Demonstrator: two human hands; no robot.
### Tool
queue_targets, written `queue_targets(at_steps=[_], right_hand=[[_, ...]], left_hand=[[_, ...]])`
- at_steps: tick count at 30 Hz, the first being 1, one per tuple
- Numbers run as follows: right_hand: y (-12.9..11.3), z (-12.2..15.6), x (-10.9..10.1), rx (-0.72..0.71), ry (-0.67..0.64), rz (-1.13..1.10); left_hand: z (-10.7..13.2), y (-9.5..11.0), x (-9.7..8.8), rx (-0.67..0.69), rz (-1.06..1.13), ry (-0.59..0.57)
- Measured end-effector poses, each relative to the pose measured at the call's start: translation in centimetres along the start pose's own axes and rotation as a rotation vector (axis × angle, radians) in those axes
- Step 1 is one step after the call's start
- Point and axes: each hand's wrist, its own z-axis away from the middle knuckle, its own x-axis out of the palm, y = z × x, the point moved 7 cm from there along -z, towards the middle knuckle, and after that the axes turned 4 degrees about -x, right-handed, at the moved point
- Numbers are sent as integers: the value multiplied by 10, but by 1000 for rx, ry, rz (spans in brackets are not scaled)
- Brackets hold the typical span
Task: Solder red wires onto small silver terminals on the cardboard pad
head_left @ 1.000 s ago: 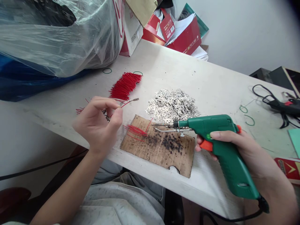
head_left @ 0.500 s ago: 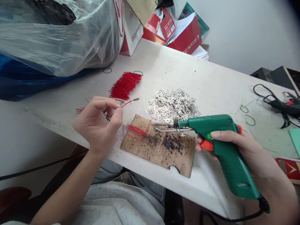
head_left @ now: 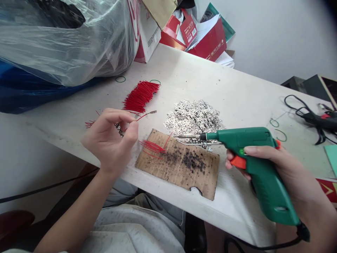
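Observation:
Between the thumb and forefinger of my left hand (head_left: 113, 135) is a short red wire (head_left: 142, 116) with a small metal tab (head_left: 153, 112) at its free end. My right hand (head_left: 284, 172) grips a green soldering gun (head_left: 246, 137), a finger by its orange trigger. Its metal tip (head_left: 184, 136) points left, above the far edge of a scorched cardboard piece (head_left: 181, 175). Several loose red wires (head_left: 154, 147) lie on the cardboard's left part. Behind the tip spreads a heap of small silver metal tabs (head_left: 196, 114). A thick pile of red wires (head_left: 142, 95) rests beyond my left hand.
A large clear plastic bag (head_left: 105, 45) fills the back left. Red boxes with papers (head_left: 207, 38) stand at the table's far edge. At the right lie a black cabled tool (head_left: 313, 117) and green rings (head_left: 274, 122). The gun's black cord (head_left: 279, 247) hangs at the front.
My right hand has moved the soldering gun a little to the right, away from the held wire. My left hand and its wire stay in place.

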Motion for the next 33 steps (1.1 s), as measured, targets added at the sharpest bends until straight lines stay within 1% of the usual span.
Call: queue_targets(at_steps=[2,5,9,12,17,26,33], right_hand=[[0,0,3,-2,-8,12],[0,-2,8,-40,-53,30],[3,-5,6,-58,-30,41],[4,-5,9,-38,-51,33],[0,-2,18,-16,-149,-3],[4,-4,17,-13,-169,-12],[4,1,4,13,-42,-22]], left_hand=[[0,0,0,-6,-10,-5],[1,0,-1,-8,-13,-2],[1,0,-1,-21,-34,0],[0,0,0,-19,-28,-3],[0,0,0,-8,-3,10],[0,-1,0,-23,-12,-7],[0,1,0,-2,13,9]])
